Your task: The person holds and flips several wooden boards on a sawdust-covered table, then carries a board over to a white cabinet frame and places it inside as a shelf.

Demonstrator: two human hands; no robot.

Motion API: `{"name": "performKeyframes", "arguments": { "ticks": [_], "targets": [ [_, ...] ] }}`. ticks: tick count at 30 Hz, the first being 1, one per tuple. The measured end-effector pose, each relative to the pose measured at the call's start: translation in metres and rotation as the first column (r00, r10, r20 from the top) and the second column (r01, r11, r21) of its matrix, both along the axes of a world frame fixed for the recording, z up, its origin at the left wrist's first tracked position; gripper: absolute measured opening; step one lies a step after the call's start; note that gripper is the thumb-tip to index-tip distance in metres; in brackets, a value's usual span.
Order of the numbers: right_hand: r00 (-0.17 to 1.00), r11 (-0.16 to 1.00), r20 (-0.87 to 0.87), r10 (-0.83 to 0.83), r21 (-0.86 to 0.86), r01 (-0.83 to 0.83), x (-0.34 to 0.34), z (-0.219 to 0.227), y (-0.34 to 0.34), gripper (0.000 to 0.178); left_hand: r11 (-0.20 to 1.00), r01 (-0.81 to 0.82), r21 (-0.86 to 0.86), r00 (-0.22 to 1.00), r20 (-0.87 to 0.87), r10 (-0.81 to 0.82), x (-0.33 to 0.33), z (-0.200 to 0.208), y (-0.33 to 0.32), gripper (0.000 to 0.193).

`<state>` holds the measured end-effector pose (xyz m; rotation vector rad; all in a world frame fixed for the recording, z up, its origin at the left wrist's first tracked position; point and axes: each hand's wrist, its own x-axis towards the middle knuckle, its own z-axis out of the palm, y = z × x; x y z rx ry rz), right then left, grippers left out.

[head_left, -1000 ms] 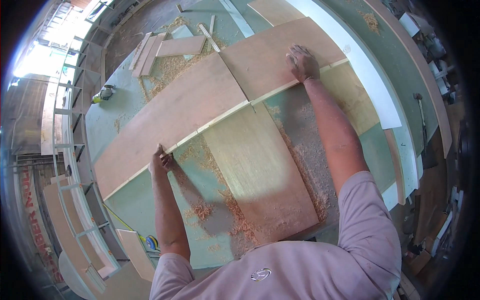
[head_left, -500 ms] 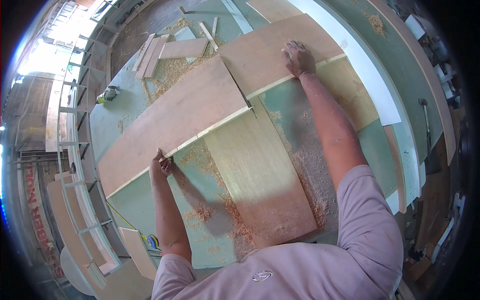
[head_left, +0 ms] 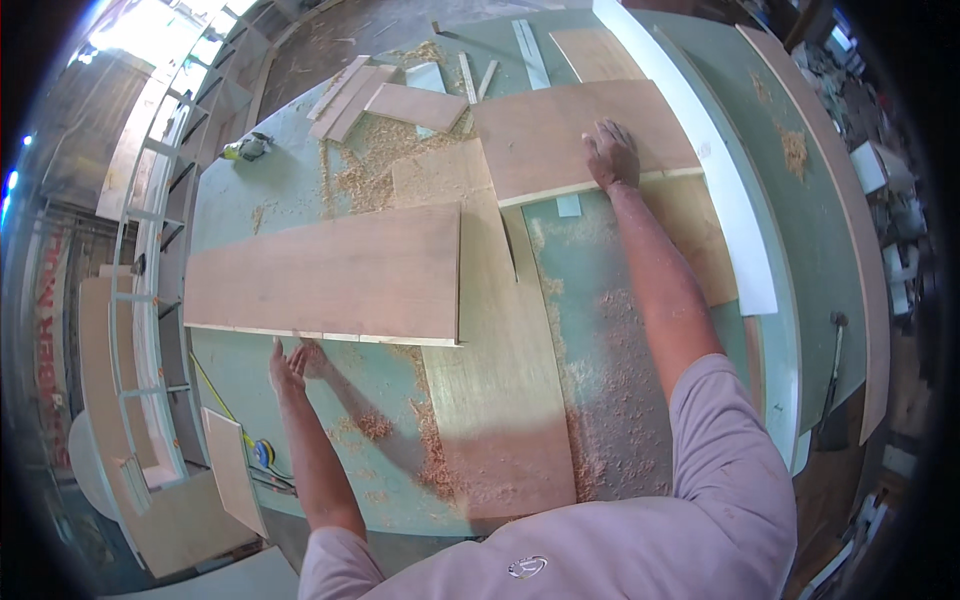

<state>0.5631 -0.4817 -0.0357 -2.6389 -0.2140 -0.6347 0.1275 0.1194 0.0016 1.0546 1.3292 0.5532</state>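
A long reddish plywood panel (head_left: pixel 330 270) with a pale front edge lies at the left of the green worktop. My left hand (head_left: pixel 288 365) is at that front edge, fingers stretched out and not wrapped round it. To the right, a second plywood panel (head_left: pixel 540 135) lies farther away, and my right hand (head_left: pixel 612 156) rests on top of it, fingers spread. Under both panels runs a long pale plywood board (head_left: pixel 500 390), reaching toward my body. A gap now separates the two panels, and the board shows through it.
Wood shavings (head_left: pixel 375 170) are scattered over the green worktop (head_left: pixel 390 495). Short wooden offcuts (head_left: pixel 415 105) and a small green power tool (head_left: pixel 247 147) lie at the far left. A white strip (head_left: pixel 715 190) curves along the right; a hammer (head_left: pixel 836 350) lies beyond. A tape measure (head_left: pixel 263 452) sits lower left.
The left panel has slid toward me and turned, parting from the right panel. My left hand's fingers have straightened from their grip on its edge. My right hand stays on its panel.
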Motion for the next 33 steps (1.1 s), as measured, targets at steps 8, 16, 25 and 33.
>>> {"name": "performKeyframes", "arguments": {
  "ticks": [8,16,25,33],
  "targets": [
    [0.952,0.983,-0.284,0.116,0.172,-0.069,0.033,0.058,0.066,0.057,0.999,-0.04,-0.006,0.999,-0.027,0.039,-0.18,0.027,-0.143,0.062],
    [0.897,0.983,-0.441,-0.003,-0.167,-0.079,0.016,0.084,0.185,0.076,0.966,-0.245,0.086,0.922,-0.287,0.26,-0.276,0.049,-0.242,0.036],
    [0.919,0.955,-0.389,-0.066,-0.293,-0.056,0.045,0.12,0.2,0.091,0.879,-0.448,0.162,0.832,-0.285,0.476,-0.359,0.06,-0.27,0.031],
    [0.94,0.809,-0.193,0.282,-0.479,-0.341,0.145,0.273,0.092,0.064,0.76,-0.649,-0.022,0.748,-0.198,0.633,-0.455,0.019,-0.263,0.041]
  ]
}}
